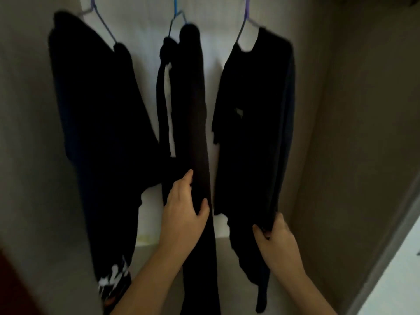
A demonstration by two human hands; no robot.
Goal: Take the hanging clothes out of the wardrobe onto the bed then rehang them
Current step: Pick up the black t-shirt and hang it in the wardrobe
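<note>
Nearest, the left hand (181, 208) and right hand (280, 233) reach into the pale beige wardrobe (345, 110). A large black printed top (97, 110) hangs untouched; the left hand's fingers curl round the long black trousers (195, 110), and the right hand pinches the hem of the black short-sleeved T-shirt (254, 123). Low grips only steady cloth, so better to reach up and unhook the thin blue wire hanger (176, 17).
</note>
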